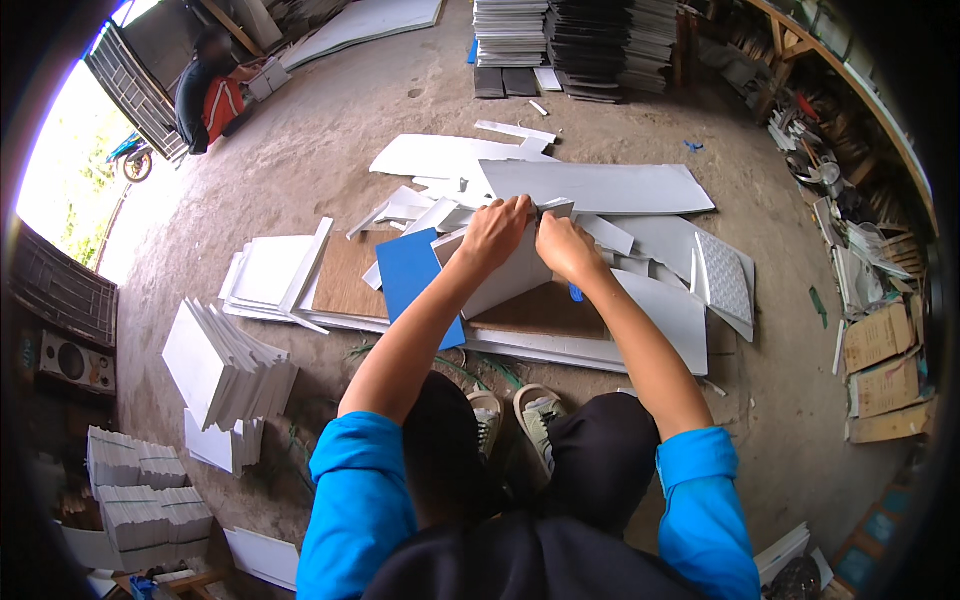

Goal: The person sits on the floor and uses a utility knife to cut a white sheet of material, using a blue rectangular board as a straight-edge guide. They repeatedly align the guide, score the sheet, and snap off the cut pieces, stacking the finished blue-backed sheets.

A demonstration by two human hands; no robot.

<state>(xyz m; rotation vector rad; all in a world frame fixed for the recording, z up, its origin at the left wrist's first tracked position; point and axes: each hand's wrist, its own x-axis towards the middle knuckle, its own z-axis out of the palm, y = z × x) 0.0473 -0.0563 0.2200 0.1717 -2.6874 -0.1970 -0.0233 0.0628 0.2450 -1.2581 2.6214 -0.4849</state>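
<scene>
Both my arms reach forward over a low pile of sheets on the floor. My left hand (pixel 497 232) is closed around the top edge of a white board (pixel 508 280), which stands tilted in front of me. Close beside it, my right hand (pixel 568 247) is closed at the same top edge; its fingertips are partly hidden. Just left of the white board, a blue sheet (pixel 410 285) lies slanted across the pile. Beneath the held board is a brown wooden board (pixel 545 312), resting on long white sheets (pixel 655 325).
White offcuts (pixel 430 155) and a long grey-white panel (pixel 600 187) lie beyond my hands. Stacked white sheets (pixel 215 365) stand at left, with bundled stacks (pixel 150 500) nearer. Tall stacks (pixel 590 45) rise at the back. Another person (pixel 210 95) crouches far left. Cardboard (pixel 880 370) lies right.
</scene>
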